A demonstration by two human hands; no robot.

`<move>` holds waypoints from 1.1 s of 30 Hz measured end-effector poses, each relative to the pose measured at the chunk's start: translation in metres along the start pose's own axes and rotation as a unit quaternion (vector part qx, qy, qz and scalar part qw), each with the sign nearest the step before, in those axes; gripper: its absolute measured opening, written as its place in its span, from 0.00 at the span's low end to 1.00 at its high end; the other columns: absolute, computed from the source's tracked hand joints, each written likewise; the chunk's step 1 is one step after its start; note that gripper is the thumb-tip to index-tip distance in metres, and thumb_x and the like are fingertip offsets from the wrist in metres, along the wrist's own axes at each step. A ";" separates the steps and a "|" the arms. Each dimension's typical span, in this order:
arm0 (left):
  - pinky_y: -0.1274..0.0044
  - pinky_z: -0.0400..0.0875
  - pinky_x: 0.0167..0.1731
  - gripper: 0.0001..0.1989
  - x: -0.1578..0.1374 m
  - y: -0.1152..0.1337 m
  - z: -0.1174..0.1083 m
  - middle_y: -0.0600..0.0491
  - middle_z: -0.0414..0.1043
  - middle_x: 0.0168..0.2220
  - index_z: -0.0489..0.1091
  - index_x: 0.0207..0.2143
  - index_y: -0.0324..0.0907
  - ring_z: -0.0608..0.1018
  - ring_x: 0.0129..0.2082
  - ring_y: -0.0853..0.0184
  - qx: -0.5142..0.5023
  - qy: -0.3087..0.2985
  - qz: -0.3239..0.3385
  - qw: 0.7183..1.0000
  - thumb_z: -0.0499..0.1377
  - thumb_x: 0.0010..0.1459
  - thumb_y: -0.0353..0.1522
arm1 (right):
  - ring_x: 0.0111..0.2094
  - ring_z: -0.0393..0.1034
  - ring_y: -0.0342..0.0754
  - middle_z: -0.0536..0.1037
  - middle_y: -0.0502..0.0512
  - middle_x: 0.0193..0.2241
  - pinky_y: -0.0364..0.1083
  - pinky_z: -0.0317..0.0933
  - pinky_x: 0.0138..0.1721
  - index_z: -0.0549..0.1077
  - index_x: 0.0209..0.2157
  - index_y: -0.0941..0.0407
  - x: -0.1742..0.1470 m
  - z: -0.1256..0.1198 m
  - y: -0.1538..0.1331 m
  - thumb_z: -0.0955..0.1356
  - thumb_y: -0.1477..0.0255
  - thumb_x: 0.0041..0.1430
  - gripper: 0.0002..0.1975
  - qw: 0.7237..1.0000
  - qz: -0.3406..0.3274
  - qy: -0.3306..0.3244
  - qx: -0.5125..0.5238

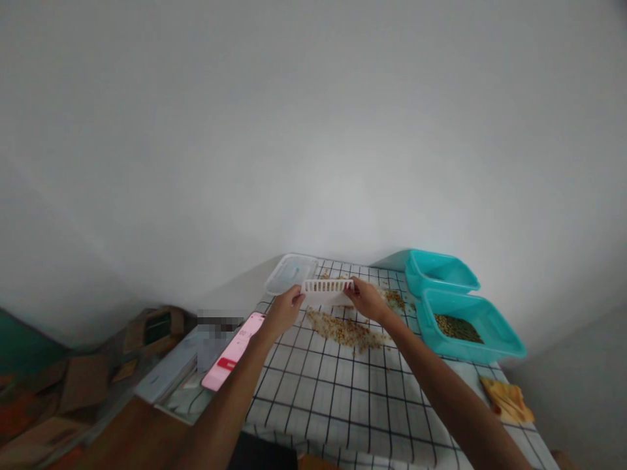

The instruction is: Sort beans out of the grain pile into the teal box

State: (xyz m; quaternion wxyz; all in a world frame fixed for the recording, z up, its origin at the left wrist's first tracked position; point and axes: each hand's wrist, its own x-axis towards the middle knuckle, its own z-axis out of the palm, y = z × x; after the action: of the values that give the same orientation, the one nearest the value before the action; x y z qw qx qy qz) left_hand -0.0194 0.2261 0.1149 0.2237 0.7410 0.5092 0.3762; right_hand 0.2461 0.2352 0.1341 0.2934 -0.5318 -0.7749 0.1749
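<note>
A small white plastic basket (327,297) with a slotted side is held between my two hands above the table. My left hand (290,305) grips its left end, and my right hand (363,299) grips its right end, fingers closed on both. Below and in front of it, a heap of mixed grains (345,331) in yellow and brown is spread over the checked cloth (323,391). More grains (393,298) lie behind my right hand. What the basket contains, if anything, I cannot see.
Two turquoise bins stand at the right; the nearer bin (494,326) holds greenish grains (458,328), beside the farther bin (441,271). A clear plastic lid or tray (291,273) lies back left. A phone (235,349) rests left, a yellow cloth (507,399) right. The wall rises behind.
</note>
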 end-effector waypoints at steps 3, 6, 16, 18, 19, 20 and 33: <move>0.74 0.69 0.36 0.09 0.004 0.003 0.003 0.54 0.77 0.31 0.69 0.34 0.44 0.78 0.34 0.63 -0.007 -0.009 0.004 1.000 0.52 0.61 0.36 | 0.31 0.66 0.45 0.76 0.55 0.33 0.42 0.56 0.33 0.70 0.41 0.57 -0.005 0.000 0.005 0.63 0.69 0.64 0.08 1.000 0.005 0.005 0.007; 0.74 0.70 0.37 0.08 0.005 0.005 0.003 0.54 0.78 0.31 0.71 0.34 0.44 0.78 0.34 0.62 -0.011 -0.009 0.003 1.000 0.53 0.59 0.36 | 0.31 0.67 0.45 0.76 0.55 0.34 0.42 0.57 0.33 0.70 0.43 0.57 -0.006 0.002 0.009 0.63 0.69 0.64 0.09 1.000 0.005 0.009 0.013; 0.75 0.70 0.37 0.10 -0.006 0.004 0.004 0.54 0.78 0.30 0.71 0.34 0.44 0.78 0.34 0.63 -0.013 -0.015 0.004 1.000 0.52 0.61 0.37 | 0.29 0.65 0.44 0.74 0.52 0.29 0.42 0.55 0.31 0.70 0.41 0.56 -0.012 -0.001 0.011 0.63 0.68 0.64 0.08 1.000 -0.012 0.010 0.015; 0.75 0.69 0.38 0.10 -0.010 0.004 0.005 0.54 0.78 0.32 0.71 0.36 0.44 0.78 0.35 0.64 -0.015 -0.020 0.009 1.000 0.51 0.62 0.37 | 0.28 0.64 0.44 0.74 0.52 0.29 0.42 0.54 0.30 0.70 0.40 0.56 -0.014 -0.002 0.012 0.64 0.68 0.64 0.07 1.000 -0.013 0.007 0.015; 0.76 0.69 0.38 0.10 -0.012 0.004 0.006 0.54 0.78 0.33 0.71 0.37 0.44 0.78 0.35 0.64 -0.016 -0.022 0.012 1.000 0.51 0.62 0.37 | 0.28 0.64 0.44 0.74 0.51 0.28 0.42 0.54 0.30 0.70 0.39 0.56 -0.015 -0.002 0.013 0.64 0.68 0.64 0.07 1.000 -0.013 0.007 0.015; 0.76 0.69 0.38 0.10 -0.014 0.005 0.007 0.54 0.78 0.33 0.71 0.37 0.44 0.78 0.36 0.63 -0.017 -0.025 0.015 0.999 0.51 0.62 0.36 | 0.28 0.64 0.44 0.73 0.51 0.28 0.42 0.54 0.30 0.69 0.39 0.56 -0.016 -0.002 0.014 0.64 0.69 0.63 0.06 1.000 -0.012 0.007 0.014; 0.73 0.70 0.42 0.12 -0.026 0.013 0.017 0.51 0.79 0.39 0.72 0.42 0.44 0.79 0.41 0.62 -0.037 -0.036 0.033 0.998 0.51 0.64 0.36 | 0.27 0.65 0.44 0.74 0.52 0.27 0.42 0.55 0.29 0.69 0.36 0.56 -0.038 -0.007 0.021 0.64 0.68 0.64 0.06 1.000 -0.009 0.004 0.019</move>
State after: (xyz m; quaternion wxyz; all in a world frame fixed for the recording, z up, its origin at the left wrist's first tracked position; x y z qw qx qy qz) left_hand -0.0034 0.1980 0.1055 0.2563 0.7619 0.4618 0.3750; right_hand 0.2755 0.2077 0.1167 0.3084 -0.5197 -0.7750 0.1849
